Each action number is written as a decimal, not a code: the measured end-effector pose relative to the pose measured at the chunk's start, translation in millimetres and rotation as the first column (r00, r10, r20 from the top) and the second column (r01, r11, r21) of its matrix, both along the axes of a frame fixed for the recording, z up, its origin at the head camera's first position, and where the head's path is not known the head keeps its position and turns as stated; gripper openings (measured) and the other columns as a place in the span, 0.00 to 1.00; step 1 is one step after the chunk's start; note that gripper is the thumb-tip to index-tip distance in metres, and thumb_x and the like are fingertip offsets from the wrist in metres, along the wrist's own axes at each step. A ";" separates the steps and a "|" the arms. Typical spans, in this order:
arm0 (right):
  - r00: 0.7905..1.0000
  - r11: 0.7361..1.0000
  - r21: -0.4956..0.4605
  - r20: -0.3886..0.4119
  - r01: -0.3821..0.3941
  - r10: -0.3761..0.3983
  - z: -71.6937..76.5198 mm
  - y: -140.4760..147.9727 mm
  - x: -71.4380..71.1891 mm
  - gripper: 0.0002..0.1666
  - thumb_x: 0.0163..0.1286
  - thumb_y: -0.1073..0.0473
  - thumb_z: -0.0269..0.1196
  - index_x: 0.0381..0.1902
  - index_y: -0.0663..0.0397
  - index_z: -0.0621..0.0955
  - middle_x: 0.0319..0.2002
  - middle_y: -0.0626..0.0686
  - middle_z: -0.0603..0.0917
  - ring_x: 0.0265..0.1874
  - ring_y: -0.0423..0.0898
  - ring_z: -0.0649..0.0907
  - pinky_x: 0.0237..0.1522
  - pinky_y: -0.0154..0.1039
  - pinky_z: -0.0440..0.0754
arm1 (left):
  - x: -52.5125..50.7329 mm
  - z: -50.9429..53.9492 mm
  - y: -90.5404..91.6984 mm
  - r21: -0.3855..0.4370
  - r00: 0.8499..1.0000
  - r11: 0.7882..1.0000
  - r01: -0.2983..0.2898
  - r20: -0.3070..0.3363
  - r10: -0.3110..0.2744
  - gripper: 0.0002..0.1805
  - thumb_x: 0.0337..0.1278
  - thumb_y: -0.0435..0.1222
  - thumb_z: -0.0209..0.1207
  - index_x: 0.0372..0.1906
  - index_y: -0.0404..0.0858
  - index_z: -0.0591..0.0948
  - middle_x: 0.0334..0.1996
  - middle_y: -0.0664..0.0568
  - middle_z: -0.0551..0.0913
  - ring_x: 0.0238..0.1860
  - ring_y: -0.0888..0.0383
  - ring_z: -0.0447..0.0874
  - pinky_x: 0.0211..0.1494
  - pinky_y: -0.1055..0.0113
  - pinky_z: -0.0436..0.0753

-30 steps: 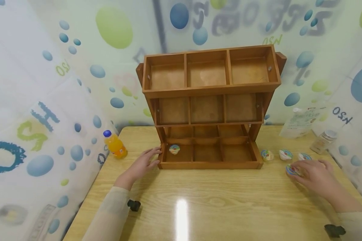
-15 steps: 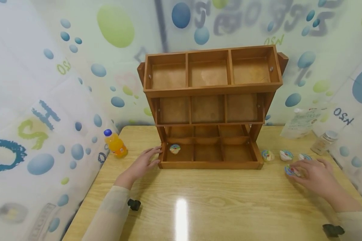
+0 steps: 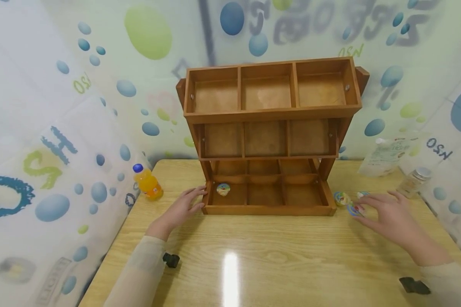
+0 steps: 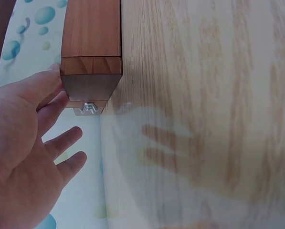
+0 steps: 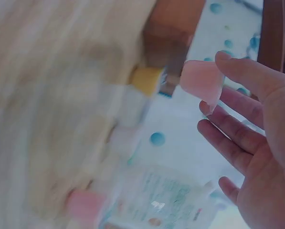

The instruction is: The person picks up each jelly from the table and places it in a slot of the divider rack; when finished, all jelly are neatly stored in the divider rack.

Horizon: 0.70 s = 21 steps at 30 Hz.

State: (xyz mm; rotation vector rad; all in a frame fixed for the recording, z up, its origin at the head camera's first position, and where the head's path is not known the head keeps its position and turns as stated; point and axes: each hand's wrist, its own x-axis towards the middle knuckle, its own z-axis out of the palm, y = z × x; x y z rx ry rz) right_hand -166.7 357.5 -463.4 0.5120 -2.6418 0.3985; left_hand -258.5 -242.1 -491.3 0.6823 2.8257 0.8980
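My left hand [image 3: 180,211] rests its fingertips on the left end of a tiered wooden rack [image 3: 269,210]. In the left wrist view, its fingers [image 4: 51,112] touch the rack's corner, the lower ones spread loosely. To the rack's right, my right hand [image 3: 393,219] pinches a small jelly cup [image 3: 355,209] by its edge between thumb and fingers. The right wrist view shows this cup [image 5: 199,78] is pink and raised off the table. Another jelly cup [image 3: 223,189] lies in the bottom-left compartment. Beside the rack stands a yellow jelly cup [image 3: 342,198]; a further cup [image 3: 363,194] is partly hidden by my right hand.
An orange drink bottle [image 3: 147,184] with a blue cap stands left of the rack. At the back right are a clear printed bag [image 3: 382,157] and a lidded jar [image 3: 414,181]. Another pink cup [image 5: 86,206] stands on the table, blurred, in the right wrist view.
My right hand has lifted the jelly cup and carried it left toward the rack. The left hand keeps its place at the rack's end.
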 end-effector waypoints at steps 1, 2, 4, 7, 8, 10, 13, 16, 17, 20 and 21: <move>1.000 1.000 0.008 -0.003 -0.006 0.006 2.6 -4.1 -0.7 0.24 0.46 0.53 0.83 0.43 0.49 0.89 0.46 0.61 0.90 0.49 0.65 0.84 0.64 0.74 0.58 | 0.3 0.0 0.2 0.002 1.000 1.000 -0.001 0.004 0.001 0.27 0.79 0.41 0.56 0.75 0.39 0.70 0.81 0.46 0.62 0.80 0.38 0.57 0.78 0.35 0.63; 1.000 1.000 0.012 -0.009 -0.014 0.014 5.5 -8.7 -1.6 0.25 0.45 0.53 0.83 0.43 0.48 0.89 0.46 0.60 0.90 0.48 0.63 0.85 0.63 0.74 0.59 | 0.5 0.1 0.5 0.002 1.000 1.000 -0.002 0.005 0.002 0.27 0.79 0.41 0.56 0.75 0.39 0.71 0.81 0.46 0.62 0.80 0.38 0.57 0.78 0.35 0.63; 0.999 0.999 0.014 -0.023 -0.039 0.039 11.0 -18.9 -3.9 0.25 0.44 0.53 0.84 0.42 0.48 0.89 0.44 0.58 0.90 0.46 0.61 0.86 0.62 0.73 0.60 | 0.6 0.3 0.9 0.005 1.000 1.000 -0.003 0.006 0.003 0.27 0.79 0.41 0.56 0.75 0.39 0.71 0.81 0.46 0.62 0.80 0.38 0.57 0.77 0.35 0.63; 0.995 0.996 0.002 -0.042 -0.092 0.092 17.8 -35.2 -8.8 0.25 0.43 0.56 0.84 0.42 0.49 0.89 0.42 0.55 0.90 0.45 0.58 0.86 0.62 0.72 0.60 | 0.6 0.7 1.1 0.006 1.000 1.000 -0.004 -0.002 0.004 0.26 0.79 0.40 0.55 0.75 0.38 0.71 0.80 0.46 0.62 0.80 0.38 0.57 0.77 0.35 0.64; 0.993 0.994 -0.002 -0.039 -0.109 0.108 20.1 -41.1 -10.4 0.25 0.44 0.56 0.84 0.42 0.49 0.89 0.42 0.54 0.90 0.45 0.57 0.86 0.62 0.71 0.61 | 0.7 0.9 1.0 0.004 1.000 1.000 -0.003 -0.005 0.003 0.26 0.78 0.40 0.55 0.75 0.38 0.71 0.80 0.46 0.63 0.80 0.38 0.58 0.77 0.35 0.64; 0.991 0.991 -0.006 -0.022 -0.134 0.133 23.3 -52.2 -13.5 0.24 0.46 0.56 0.83 0.44 0.49 0.89 0.42 0.52 0.90 0.46 0.57 0.85 0.61 0.69 0.64 | 1.0 1.3 0.8 0.005 1.000 1.000 -0.006 -0.004 0.006 0.26 0.79 0.40 0.55 0.75 0.38 0.71 0.80 0.47 0.63 0.80 0.38 0.57 0.78 0.36 0.63; 0.986 0.986 0.010 -0.005 -0.168 0.168 26.7 -68.8 -19.5 0.23 0.50 0.53 0.83 0.46 0.48 0.89 0.41 0.49 0.89 0.43 0.53 0.86 0.56 0.60 0.77 | 1.6 1.5 0.8 0.006 1.000 1.000 -0.007 -0.004 0.007 0.27 0.79 0.40 0.55 0.75 0.38 0.70 0.81 0.46 0.62 0.80 0.38 0.57 0.78 0.35 0.63; 0.975 0.975 0.005 -0.004 -0.222 0.222 28.0 -83.8 -26.3 0.23 0.52 0.53 0.82 0.46 0.49 0.89 0.40 0.47 0.89 0.36 0.47 0.86 0.41 0.48 0.85 | 2.2 1.7 1.1 0.010 1.000 1.000 -0.009 -0.004 0.009 0.27 0.79 0.40 0.55 0.76 0.39 0.70 0.81 0.46 0.62 0.80 0.37 0.57 0.77 0.35 0.63; 0.971 0.971 0.001 -0.007 -0.239 0.239 27.9 -88.7 -28.8 0.23 0.52 0.53 0.82 0.46 0.50 0.89 0.40 0.46 0.89 0.35 0.44 0.86 0.37 0.45 0.85 | 2.4 1.9 1.3 0.012 1.000 1.000 -0.009 -0.001 0.009 0.27 0.79 0.40 0.55 0.76 0.38 0.70 0.81 0.46 0.62 0.80 0.37 0.57 0.77 0.35 0.63; 0.965 0.965 -0.009 0.004 -0.261 0.261 28.7 -102.3 -34.0 0.23 0.53 0.52 0.82 0.46 0.51 0.89 0.42 0.47 0.89 0.35 0.44 0.86 0.36 0.43 0.85 | 2.3 2.1 1.4 0.016 1.000 1.000 -0.007 0.007 0.007 0.27 0.79 0.40 0.55 0.76 0.39 0.70 0.81 0.46 0.62 0.80 0.38 0.56 0.78 0.35 0.62; 0.966 0.966 -0.010 0.016 -0.260 0.260 28.9 -106.8 -35.9 0.23 0.54 0.51 0.82 0.47 0.51 0.89 0.43 0.48 0.89 0.37 0.45 0.86 0.38 0.44 0.86 | 2.3 2.1 1.3 0.014 1.000 1.000 -0.005 0.009 0.005 0.27 0.79 0.40 0.55 0.76 0.38 0.70 0.81 0.46 0.62 0.80 0.38 0.56 0.78 0.35 0.62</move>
